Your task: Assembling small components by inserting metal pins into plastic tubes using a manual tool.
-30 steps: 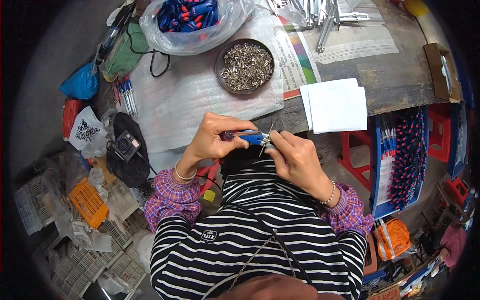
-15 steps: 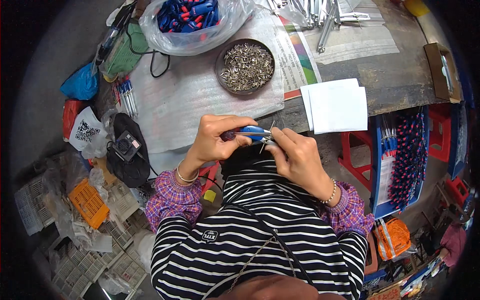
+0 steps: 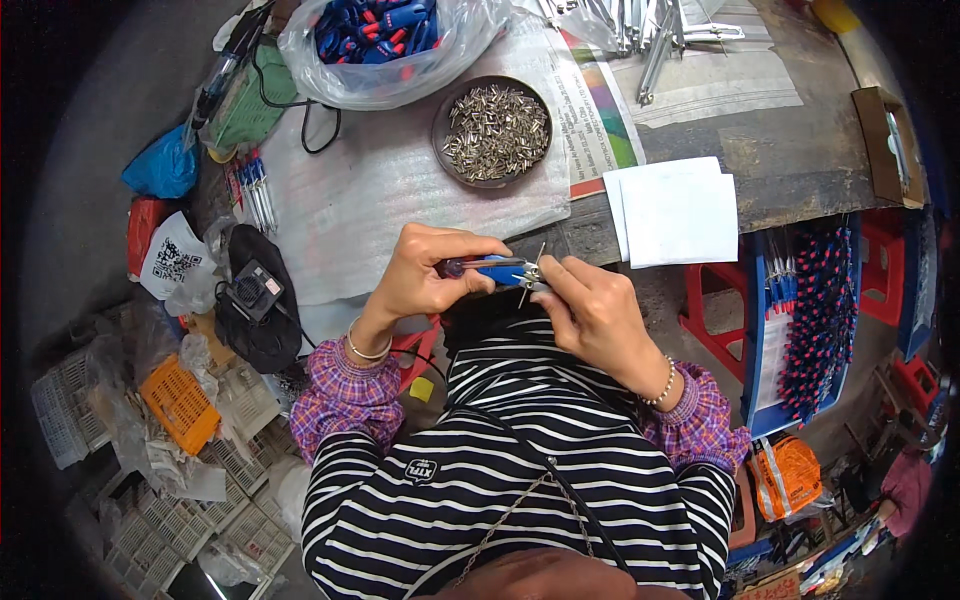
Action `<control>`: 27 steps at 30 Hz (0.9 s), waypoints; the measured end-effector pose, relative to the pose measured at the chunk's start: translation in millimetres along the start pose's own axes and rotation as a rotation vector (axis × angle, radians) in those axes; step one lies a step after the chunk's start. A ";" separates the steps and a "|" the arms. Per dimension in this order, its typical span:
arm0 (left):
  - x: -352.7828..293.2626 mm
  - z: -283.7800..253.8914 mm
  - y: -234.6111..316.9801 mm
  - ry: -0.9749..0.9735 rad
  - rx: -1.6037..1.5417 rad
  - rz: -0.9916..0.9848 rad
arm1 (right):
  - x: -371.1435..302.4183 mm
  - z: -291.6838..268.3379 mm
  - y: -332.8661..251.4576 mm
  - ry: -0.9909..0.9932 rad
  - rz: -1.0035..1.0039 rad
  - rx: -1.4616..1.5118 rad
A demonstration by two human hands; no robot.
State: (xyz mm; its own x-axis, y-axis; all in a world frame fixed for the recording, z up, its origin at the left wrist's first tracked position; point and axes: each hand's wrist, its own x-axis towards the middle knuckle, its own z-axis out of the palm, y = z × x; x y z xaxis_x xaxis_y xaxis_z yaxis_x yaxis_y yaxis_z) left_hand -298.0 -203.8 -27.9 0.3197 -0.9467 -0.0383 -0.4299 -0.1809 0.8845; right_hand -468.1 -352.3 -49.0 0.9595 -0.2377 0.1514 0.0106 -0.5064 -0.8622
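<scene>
Facing each other above the lap (image 3: 490,328), the left hand (image 3: 425,270) and right hand (image 3: 603,308) are raised, fingers curled inward. They are at the near edge of the table (image 3: 785,165), beside white papers (image 3: 685,218), with space before a round bowl (image 3: 440,150) of small metal pieces (image 3: 497,133). Between the hands is a tool (image 3: 502,273) with a blue body and shiny metal end (image 3: 534,283). The left grip is closed on it and a dark-handled driver (image 3: 452,268); the right pinches the metal end.
</scene>
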 end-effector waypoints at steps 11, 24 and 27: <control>2.4 1.7 7.9 0.011 -0.011 -0.020 | 0.4 1.1 -1.9 0.026 -0.004 0.018; -0.8 7.6 4.0 0.066 0.041 0.009 | 1.5 7.0 -2.4 0.064 -0.005 0.038; -1.7 8.0 3.4 0.080 0.047 0.002 | 2.8 5.4 -2.5 0.060 0.007 0.030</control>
State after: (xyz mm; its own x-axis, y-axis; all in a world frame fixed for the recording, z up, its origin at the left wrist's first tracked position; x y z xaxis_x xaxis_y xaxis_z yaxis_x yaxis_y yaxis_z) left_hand -306.7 -204.8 -28.6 0.3848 -0.9230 0.0024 -0.4689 -0.1932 0.8619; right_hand -463.9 -347.3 -49.0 0.9409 -0.2909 0.1733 0.0131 -0.4801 -0.8771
